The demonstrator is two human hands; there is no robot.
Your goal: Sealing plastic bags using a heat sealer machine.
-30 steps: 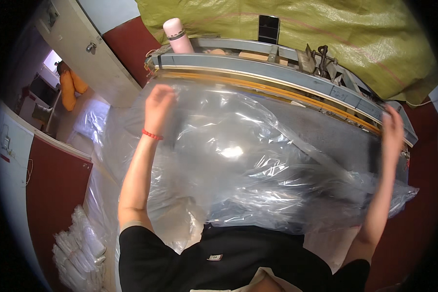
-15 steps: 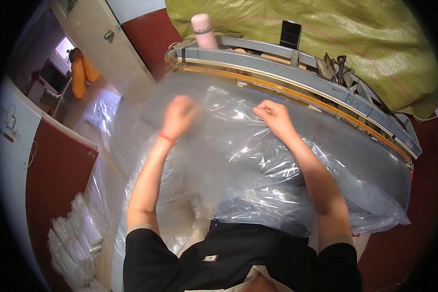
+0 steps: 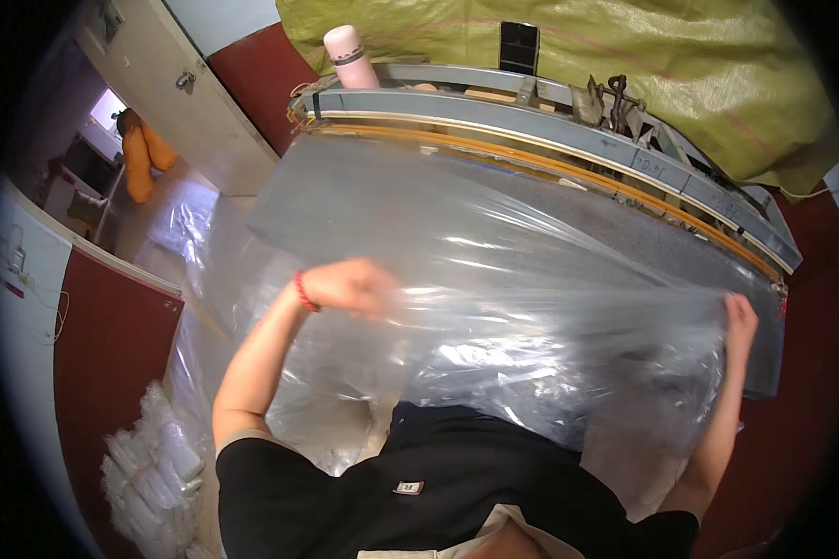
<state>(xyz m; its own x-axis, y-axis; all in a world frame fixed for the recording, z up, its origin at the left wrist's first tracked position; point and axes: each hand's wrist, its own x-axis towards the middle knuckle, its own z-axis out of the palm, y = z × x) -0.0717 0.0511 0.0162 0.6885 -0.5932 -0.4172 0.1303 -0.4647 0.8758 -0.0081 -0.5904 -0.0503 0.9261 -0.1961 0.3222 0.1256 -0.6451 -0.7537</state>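
A large sheet of clear plastic film spreads over a grey bench surface and hangs down in front of me. My right hand, at the right end of the bench, pinches the film's edge, and creases fan out from there. Nearer the middle, my left hand is bent into a loose fist and blurred by motion. Taut folds of film run from it across to the right hand, so it appears closed on the film; its fingertips are not clear.
Behind the bench surface runs a grey metal frame with orange strips. A pink bottle and metal clamps are on it. Yellow-green sheeting hangs behind. Bundled clear plastic lies low at left, beside an open door.
My right hand has swept far to the right with the film, stretching it across. The left hand has come down nearer to me. The view has shifted slightly.
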